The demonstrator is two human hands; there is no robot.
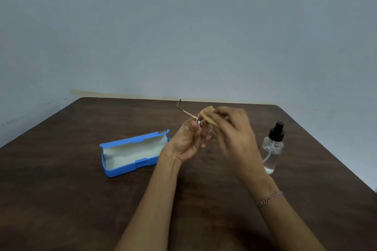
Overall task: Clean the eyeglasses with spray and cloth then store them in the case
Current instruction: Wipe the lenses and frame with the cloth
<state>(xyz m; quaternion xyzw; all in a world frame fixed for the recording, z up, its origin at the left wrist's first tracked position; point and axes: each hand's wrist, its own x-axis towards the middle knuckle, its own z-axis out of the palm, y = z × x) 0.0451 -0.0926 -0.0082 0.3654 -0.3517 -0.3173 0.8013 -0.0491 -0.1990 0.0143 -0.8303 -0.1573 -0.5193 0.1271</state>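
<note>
Matt wood-grain table (pixel 81 199), blue plastic case (pixel 122 171), clear bottle (pixel 272 153)

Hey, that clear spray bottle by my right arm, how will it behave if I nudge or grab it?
The spray bottle stands upright, tall and narrow, so a nudge would probably tip it. It looks only partly filled, so likely light. Its smooth clear wall could be slippery.

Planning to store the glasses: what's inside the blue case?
Only pale lining shows in the open blue case. Its front wall hides some floor; the left hand covers a right corner.
</note>
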